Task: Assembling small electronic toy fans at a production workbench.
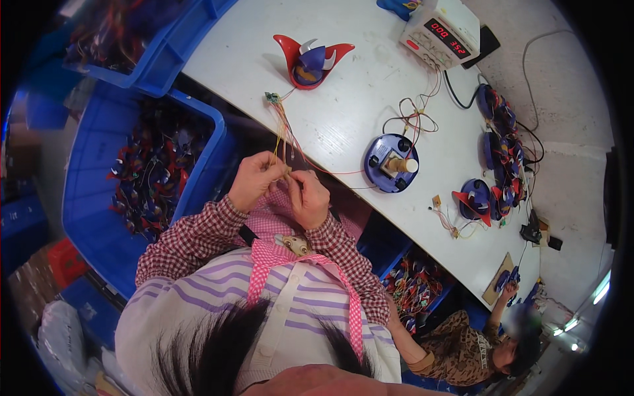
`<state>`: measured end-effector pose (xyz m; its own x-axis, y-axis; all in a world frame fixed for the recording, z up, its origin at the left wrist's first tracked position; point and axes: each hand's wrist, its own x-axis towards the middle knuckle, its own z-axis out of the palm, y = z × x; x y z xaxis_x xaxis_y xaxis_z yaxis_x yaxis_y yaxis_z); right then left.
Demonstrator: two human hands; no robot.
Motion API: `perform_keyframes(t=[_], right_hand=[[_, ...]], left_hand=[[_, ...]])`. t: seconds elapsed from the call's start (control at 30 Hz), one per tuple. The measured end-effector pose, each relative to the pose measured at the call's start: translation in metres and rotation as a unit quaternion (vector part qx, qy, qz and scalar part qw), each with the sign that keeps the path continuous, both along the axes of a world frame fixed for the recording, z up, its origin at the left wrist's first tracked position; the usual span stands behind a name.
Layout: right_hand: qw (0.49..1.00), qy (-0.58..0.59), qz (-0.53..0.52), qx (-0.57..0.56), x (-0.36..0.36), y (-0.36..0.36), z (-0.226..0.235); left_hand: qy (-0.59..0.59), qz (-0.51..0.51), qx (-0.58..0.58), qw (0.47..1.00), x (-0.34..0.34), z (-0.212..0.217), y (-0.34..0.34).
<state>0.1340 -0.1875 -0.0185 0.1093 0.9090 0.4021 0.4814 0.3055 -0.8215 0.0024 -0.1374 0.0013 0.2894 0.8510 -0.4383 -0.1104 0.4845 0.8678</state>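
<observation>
Left hand (pixel 256 179) and right hand (pixel 310 198) pinch wires (pixel 282 129) together, apparently working their ends; the board (pixel 271 98) and red shell (pixel 308 84) lie beyond the grip, the disc (pixel 380 173) rightward. Continuing likely calls for steady fingertips.

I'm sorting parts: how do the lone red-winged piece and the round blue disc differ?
The red-winged piece flares into two points, while the blue disc has a circular outline. The piece bears pale curved spikes; the disc bears a white knob. Both rest on the white table.
</observation>
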Motion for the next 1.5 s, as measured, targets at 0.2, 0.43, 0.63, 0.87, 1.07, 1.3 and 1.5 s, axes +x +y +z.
perform_keyframes(t=[0.2, 0.43, 0.63, 0.87, 1.07, 1.3, 1.5], right_hand=[[1.000, -0.002, -0.001, 0.014, 0.004, 0.004, -0.001], [0.996, 0.054, -0.053, -0.053, 0.007, 0.004, 0.030], [0.996, -0.050, -0.069, -0.013, 0.058, -0.032, 0.072], [0.974, -0.094, -0.205, -0.039, 0.140, -0.005, 0.090], [0.974, -0.144, -0.169, -0.048, 0.151, 0.013, 0.068], [0.965, -0.174, -0.184, -0.064, 0.145, 0.013, 0.069], [0.956, -0.235, -0.166, 0.052, 0.136, 0.007, 0.069]], left_hand=[[0.008, 0.005, 0.001, 1.000, 0.005, 0.005, 0.000], [0.183, -0.069, 0.213, 0.957, 0.023, 0.020, 0.049], [0.355, -0.158, 0.470, 0.792, 0.048, 0.009, 0.114], [0.440, -0.235, 0.532, 0.684, 0.058, 0.055, 0.095], [0.256, -0.145, 0.655, 0.696, 0.112, 0.047, 0.054], [0.286, -0.188, 0.657, 0.672, 0.163, -0.001, 0.047], [0.279, -0.230, 0.629, 0.688, 0.167, 0.002, 0.052]])
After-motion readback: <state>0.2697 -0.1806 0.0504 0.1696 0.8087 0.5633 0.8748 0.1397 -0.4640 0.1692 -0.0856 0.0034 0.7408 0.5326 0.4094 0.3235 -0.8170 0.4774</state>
